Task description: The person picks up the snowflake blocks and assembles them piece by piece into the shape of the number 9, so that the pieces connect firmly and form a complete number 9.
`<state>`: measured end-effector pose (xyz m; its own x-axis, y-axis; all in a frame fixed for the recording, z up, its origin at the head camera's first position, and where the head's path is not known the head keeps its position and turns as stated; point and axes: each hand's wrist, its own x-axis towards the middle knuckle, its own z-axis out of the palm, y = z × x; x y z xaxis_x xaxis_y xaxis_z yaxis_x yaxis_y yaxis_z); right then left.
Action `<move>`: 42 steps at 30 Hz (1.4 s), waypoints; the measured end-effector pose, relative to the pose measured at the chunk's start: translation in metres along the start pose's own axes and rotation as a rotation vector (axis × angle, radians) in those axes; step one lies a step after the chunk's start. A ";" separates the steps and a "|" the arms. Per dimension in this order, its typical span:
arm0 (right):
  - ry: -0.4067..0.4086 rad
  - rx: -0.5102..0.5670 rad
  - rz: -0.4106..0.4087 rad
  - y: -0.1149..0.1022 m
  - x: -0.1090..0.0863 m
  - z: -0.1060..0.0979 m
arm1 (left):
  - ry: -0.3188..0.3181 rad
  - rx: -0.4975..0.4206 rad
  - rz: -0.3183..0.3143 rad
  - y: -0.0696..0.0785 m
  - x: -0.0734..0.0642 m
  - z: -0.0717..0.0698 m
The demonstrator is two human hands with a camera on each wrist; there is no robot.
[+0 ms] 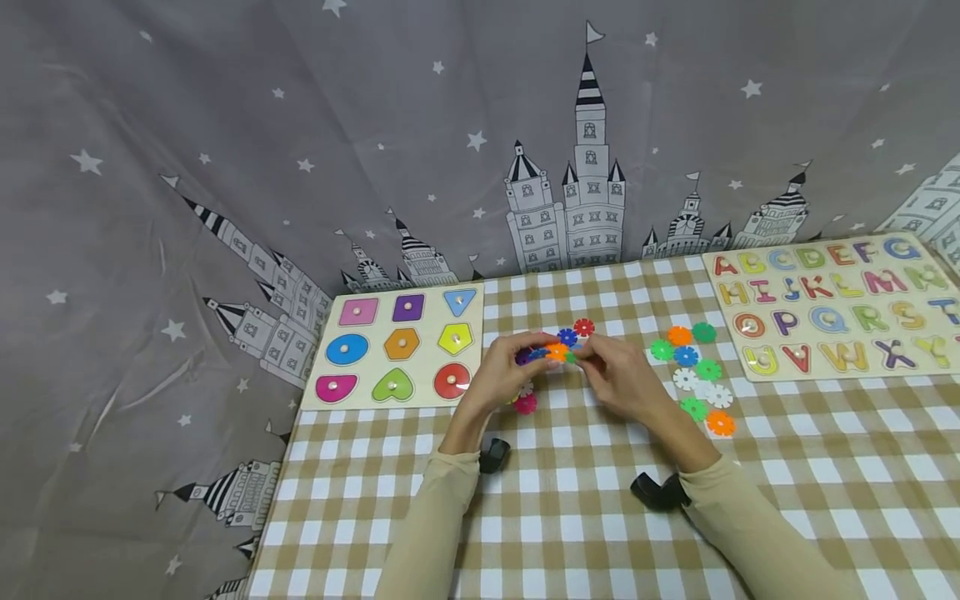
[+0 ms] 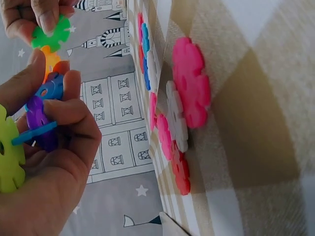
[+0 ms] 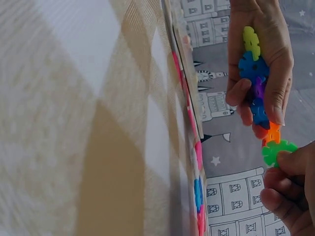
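My left hand (image 1: 501,368) grips a chain of notched plastic interlocking discs above the table. In the left wrist view the chain runs from a yellow-green disc (image 2: 9,152) through blue and a purple disc (image 2: 39,120) to an orange disc (image 2: 50,60). My right hand (image 1: 618,375) pinches a green disc (image 3: 275,151) between thumb and fingers, its edge against the orange disc. Whether their slots are fully joined cannot be told. Loose pink (image 2: 191,83), white and red discs lie below the left hand, partly hidden from the head view.
A shape puzzle board (image 1: 382,333) lies on the left, and an alphabet puzzle board (image 1: 847,312) on the right. Several loose discs, including a blue disc (image 1: 686,357), lie right of my right hand. A red disc (image 1: 583,327) lies beyond the hands. A grey curtain (image 1: 420,125) hangs behind the checked tablecloth.
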<state>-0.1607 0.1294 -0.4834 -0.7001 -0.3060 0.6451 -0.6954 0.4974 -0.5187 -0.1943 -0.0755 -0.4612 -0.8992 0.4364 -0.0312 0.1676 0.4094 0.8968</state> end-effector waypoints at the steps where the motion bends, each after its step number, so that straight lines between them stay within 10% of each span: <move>1: 0.003 0.000 -0.006 0.001 0.002 -0.001 | -0.001 0.010 0.005 0.001 0.001 -0.001; 19: 0.002 0.047 0.169 0.003 0.000 -0.007 | 0.073 0.046 -0.023 0.004 -0.003 -0.004; 42: -0.039 0.055 0.108 0.003 0.003 -0.011 | 0.046 0.086 0.004 0.004 -0.002 -0.002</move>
<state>-0.1629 0.1386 -0.4770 -0.7766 -0.2846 0.5621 -0.6224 0.4845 -0.6147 -0.1928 -0.0760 -0.4565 -0.9158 0.4016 -0.0059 0.2032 0.4759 0.8557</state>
